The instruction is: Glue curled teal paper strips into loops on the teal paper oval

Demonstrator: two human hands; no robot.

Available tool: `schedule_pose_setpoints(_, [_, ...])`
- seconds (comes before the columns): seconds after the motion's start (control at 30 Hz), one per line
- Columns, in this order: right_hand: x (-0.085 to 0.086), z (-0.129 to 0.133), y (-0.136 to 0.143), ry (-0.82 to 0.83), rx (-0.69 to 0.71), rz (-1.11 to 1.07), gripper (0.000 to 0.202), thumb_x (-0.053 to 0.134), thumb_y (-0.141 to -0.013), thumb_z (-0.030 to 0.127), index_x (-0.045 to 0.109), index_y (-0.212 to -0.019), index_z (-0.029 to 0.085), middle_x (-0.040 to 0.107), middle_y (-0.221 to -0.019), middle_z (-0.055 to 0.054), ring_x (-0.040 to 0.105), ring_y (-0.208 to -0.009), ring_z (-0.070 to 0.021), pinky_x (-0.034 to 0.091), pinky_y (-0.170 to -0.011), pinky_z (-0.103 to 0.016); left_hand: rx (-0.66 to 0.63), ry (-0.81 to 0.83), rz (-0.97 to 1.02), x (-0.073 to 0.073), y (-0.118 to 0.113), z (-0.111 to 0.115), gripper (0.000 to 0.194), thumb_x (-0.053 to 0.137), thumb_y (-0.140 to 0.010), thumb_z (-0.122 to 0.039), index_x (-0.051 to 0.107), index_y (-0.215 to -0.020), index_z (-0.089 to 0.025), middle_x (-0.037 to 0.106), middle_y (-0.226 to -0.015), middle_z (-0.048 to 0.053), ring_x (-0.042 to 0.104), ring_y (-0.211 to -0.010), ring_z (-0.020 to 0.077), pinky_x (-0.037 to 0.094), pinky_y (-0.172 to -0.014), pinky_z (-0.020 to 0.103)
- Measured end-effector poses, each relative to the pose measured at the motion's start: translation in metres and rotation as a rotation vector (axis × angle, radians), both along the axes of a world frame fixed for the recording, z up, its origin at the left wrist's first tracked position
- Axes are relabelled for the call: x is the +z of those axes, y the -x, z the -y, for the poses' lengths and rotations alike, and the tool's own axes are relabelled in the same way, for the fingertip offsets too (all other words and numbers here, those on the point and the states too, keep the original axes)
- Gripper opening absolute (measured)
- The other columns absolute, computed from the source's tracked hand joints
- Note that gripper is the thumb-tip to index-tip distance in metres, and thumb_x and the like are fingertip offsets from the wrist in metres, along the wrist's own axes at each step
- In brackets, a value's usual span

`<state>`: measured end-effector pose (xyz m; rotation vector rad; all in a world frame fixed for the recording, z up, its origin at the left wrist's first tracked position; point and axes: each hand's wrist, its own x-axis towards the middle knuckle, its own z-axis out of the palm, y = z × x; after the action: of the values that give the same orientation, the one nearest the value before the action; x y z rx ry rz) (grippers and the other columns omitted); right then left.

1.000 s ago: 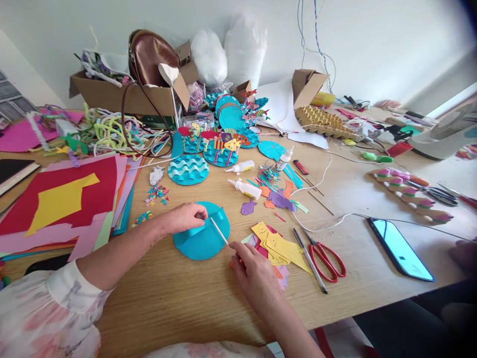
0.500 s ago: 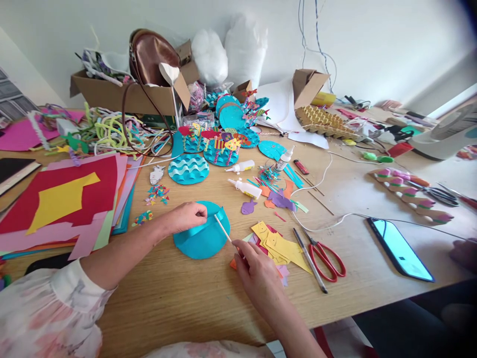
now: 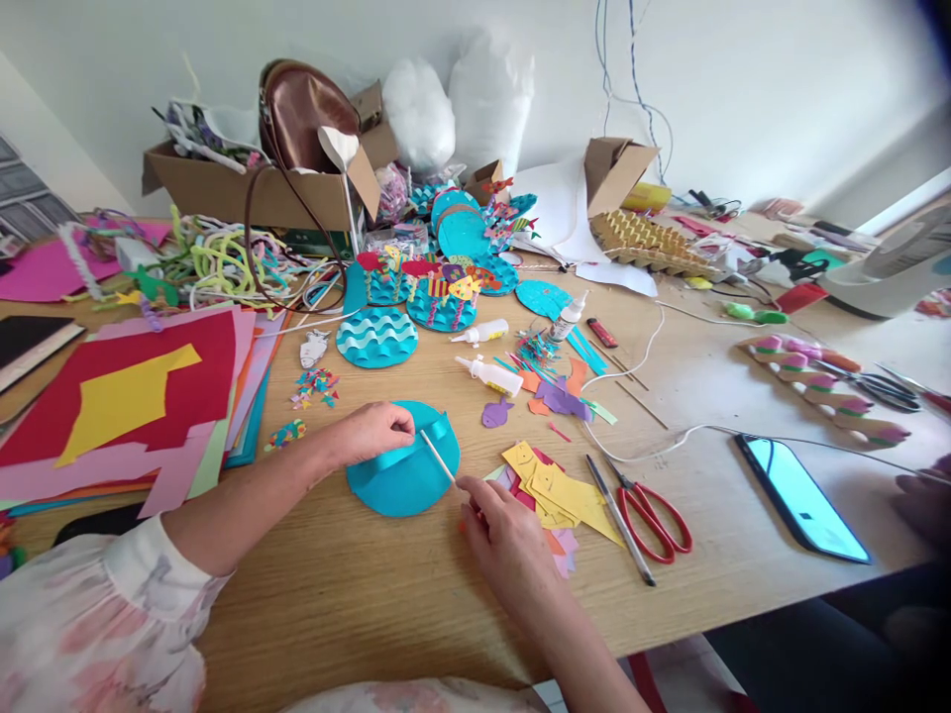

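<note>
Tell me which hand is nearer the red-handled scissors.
Right. The right hand is left of the scissors, across the pen; the left hand is farther left, at the blue disc.

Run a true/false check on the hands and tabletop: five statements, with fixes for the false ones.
1. The right hand holds a stick. True.
2. The pen lies beside the scissors. True.
3. The left hand is holding the scissors. False: its fingers are over the blue disc; the scissors lie to the right of the right hand.
4. The phone lies screen down. False: its screen faces up and is lit.
5. The purple fish lies on the table, apart from the blue disc. True.
</note>
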<state>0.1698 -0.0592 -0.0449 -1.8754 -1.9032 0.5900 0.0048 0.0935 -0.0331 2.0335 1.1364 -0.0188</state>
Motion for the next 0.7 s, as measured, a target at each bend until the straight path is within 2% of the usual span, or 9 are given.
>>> schedule_pose_setpoints(0.27, [0.0028, -0.0010, -0.0002, 0.017, -0.001, -0.010, 0.028, 0.039, -0.083, 0.012, 0.056, -0.103, 0.020, 0.063, -0.086, -0.004, 0.060, -0.069, -0.0144, 0.041, -0.058, -0.023, 0.040, -0.059, -0.054, 0.0009, -0.0030, 0.0017, 0.013, 0.049, -0.064, -0.024, 0.059, -0.069, -0.017, 0.056, -0.062, -0.003, 0.050, -0.061, 0.0133, 0.032, -0.051, 0.021])
schedule_pose_setpoints(0.43, [0.0065, 0.0009, -0.0004, 0.029, 0.005, -0.012, 0.028, 0.039, -0.083, 0.013, 0.056, -0.105, 0.019, 0.063, -0.086, -0.004, 0.060, -0.069, -0.0142, 0.040, -0.057, -0.023, 0.028, -0.078, -0.079, 0.0045, -0.0052, 0.0030, 0.011, 0.050, -0.063, -0.020, 0.059, -0.068, -0.018, 0.055, -0.061, -0.004, 0.050, -0.060, 0.0124, 0.032, -0.051, 0.020])
schedule_pose_setpoints(0.7, [0.0037, 0.0023, 0.0012, 0.033, 0.004, -0.016, 0.029, 0.039, -0.082, 0.012, 0.058, -0.103, 0.020, 0.063, -0.085, -0.004, 0.060, -0.067, -0.0136, 0.040, -0.057, -0.022, 0.002, -0.113, -0.107, 0.0008, -0.0059, 0.0015, 0.010, 0.049, -0.066, -0.019, 0.059, -0.067, -0.018, 0.053, -0.060, -0.003, 0.049, -0.059, 0.0128, 0.030, -0.050, 0.021])
